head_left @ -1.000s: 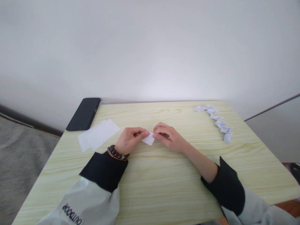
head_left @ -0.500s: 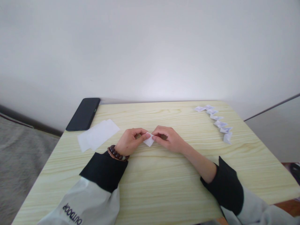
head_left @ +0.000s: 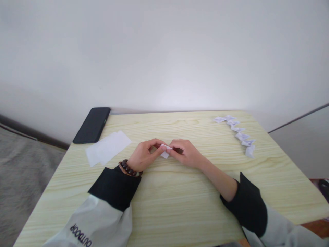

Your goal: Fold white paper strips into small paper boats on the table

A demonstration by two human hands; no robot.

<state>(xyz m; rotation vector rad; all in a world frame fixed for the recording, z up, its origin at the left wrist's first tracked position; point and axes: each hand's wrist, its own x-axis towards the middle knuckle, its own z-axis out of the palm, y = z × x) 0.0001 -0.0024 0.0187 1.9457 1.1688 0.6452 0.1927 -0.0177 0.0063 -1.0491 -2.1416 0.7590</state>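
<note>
A small folded piece of white paper is pinched between both hands over the middle of the table. My left hand, with a dark bead bracelet at its wrist, grips the paper's left side between thumb and fingers. From the other side my right hand pinches it, its thumb close to the left thumb. The fingers cover much of the paper, so its full shape is hidden; a pointed lower part shows below the thumbs.
Flat sheets of white paper lie overlapped at the left, beside a black smartphone. Several folded paper boats form a curved row on the right of the wooden table. A white wall rises behind the table.
The thumbs have come closer together on the paper, and less of its lower part shows. My left hand has shifted slightly to the right.
</note>
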